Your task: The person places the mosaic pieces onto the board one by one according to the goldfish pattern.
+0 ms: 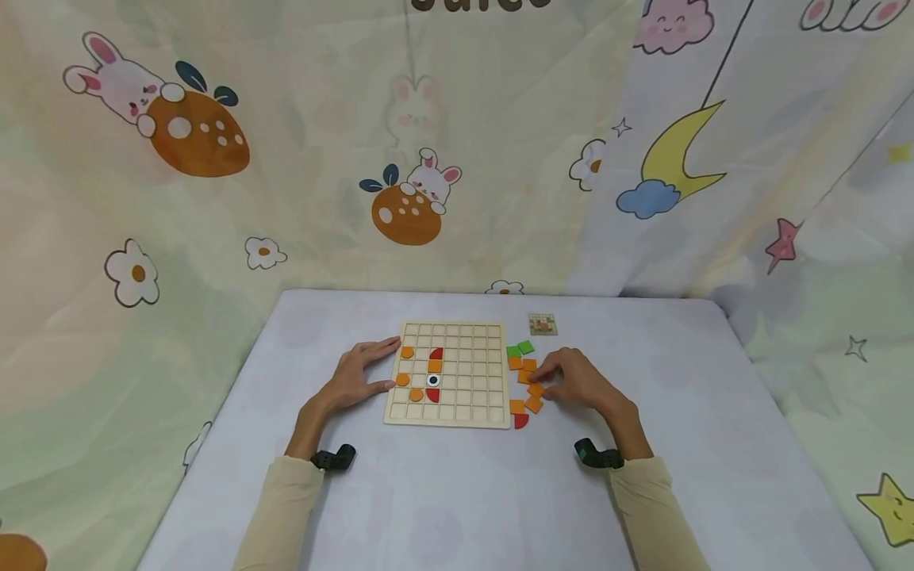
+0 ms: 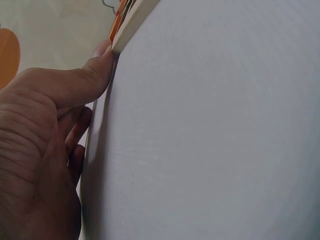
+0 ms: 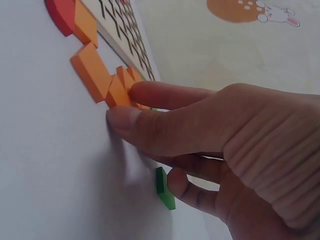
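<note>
Orange square tiles (image 1: 534, 405) lie right of the pale wooden grid board (image 1: 477, 385); the right hand (image 1: 577, 380) has its fingertips at one, pinch uncertain. The left hand (image 1: 351, 376), spread, touches the board's left edge. Tile-picking seems the step, calling next for a secure pinch.

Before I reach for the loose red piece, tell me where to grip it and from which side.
Come in from your near right and pinch the red piece by its side edges, probably thumb on the curve, fingers on the straight edge facing the board. It lies flat, its curve free, while its far edge sits against an orange square.
</note>
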`<control>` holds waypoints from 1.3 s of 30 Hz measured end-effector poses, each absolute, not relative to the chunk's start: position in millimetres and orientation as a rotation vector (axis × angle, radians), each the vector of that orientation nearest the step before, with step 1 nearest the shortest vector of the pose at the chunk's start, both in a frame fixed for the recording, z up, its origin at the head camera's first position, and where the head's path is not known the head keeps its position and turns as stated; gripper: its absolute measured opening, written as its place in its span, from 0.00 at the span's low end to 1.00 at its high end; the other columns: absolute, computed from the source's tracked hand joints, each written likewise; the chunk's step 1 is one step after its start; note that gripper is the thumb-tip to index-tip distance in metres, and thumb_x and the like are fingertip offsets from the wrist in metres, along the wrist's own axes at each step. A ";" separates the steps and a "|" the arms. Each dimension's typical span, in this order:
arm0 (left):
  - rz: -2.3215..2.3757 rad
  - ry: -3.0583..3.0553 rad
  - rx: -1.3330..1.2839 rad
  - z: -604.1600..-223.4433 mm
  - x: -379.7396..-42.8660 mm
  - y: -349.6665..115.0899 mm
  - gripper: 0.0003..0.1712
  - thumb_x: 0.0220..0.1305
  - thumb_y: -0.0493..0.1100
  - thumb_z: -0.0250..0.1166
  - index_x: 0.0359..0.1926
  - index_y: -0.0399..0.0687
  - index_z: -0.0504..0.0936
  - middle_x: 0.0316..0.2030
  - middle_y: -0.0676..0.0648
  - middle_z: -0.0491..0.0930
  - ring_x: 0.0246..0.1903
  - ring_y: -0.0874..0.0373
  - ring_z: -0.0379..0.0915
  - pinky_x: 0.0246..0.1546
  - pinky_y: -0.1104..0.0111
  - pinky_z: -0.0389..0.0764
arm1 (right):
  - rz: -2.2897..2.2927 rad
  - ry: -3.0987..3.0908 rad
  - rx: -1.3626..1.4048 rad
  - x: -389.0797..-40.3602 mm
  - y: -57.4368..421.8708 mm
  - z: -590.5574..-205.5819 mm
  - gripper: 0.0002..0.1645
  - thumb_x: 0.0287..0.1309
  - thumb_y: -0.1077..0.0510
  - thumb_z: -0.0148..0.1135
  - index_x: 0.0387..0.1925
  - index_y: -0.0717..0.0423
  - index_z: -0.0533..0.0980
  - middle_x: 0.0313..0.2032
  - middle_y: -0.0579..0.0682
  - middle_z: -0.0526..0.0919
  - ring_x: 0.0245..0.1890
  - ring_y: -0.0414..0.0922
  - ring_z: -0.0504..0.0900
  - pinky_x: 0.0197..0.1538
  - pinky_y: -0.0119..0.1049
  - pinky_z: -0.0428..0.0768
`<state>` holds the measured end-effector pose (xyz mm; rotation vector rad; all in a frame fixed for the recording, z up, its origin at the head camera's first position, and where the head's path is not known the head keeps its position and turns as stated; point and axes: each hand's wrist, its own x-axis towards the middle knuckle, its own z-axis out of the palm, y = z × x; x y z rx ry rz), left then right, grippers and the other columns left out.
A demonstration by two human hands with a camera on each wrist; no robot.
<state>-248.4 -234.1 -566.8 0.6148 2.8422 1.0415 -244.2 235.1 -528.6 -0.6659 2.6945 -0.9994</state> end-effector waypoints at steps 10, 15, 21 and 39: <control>1.043 2.839 0.609 -567.3 -251.0 -234.1 0.49 0.65 0.50 0.79 0.82 0.51 0.69 0.83 0.46 0.66 0.78 0.35 0.61 0.73 0.35 0.57 | -0.996 2.735 -0.684 -236.1 244.1 -535.3 0.14 0.55 0.67 0.82 0.43 0.53 0.93 0.41 0.45 0.94 0.41 0.42 0.84 0.50 0.40 0.82; 1.033 2.840 0.600 -566.6 -250.5 -234.5 0.48 0.66 0.51 0.79 0.82 0.50 0.69 0.83 0.46 0.66 0.78 0.35 0.61 0.74 0.34 0.57 | -0.997 2.735 -0.648 -234.7 245.2 -536.3 0.14 0.55 0.65 0.83 0.44 0.54 0.92 0.42 0.46 0.94 0.41 0.41 0.84 0.49 0.38 0.82; 1.041 2.825 0.589 -565.3 -249.1 -233.4 0.48 0.66 0.50 0.79 0.83 0.50 0.69 0.83 0.46 0.66 0.79 0.35 0.60 0.76 0.32 0.54 | -0.988 2.735 -0.636 -232.9 245.1 -535.0 0.13 0.56 0.65 0.82 0.43 0.55 0.91 0.40 0.46 0.93 0.39 0.42 0.82 0.47 0.35 0.82; 1.035 2.848 0.604 -566.6 -248.8 -234.0 0.48 0.66 0.51 0.78 0.82 0.50 0.69 0.83 0.45 0.66 0.78 0.35 0.61 0.75 0.33 0.55 | -1.034 2.778 -0.623 -228.8 245.4 -533.7 0.10 0.55 0.61 0.79 0.39 0.55 0.87 0.36 0.46 0.89 0.36 0.43 0.80 0.44 0.32 0.83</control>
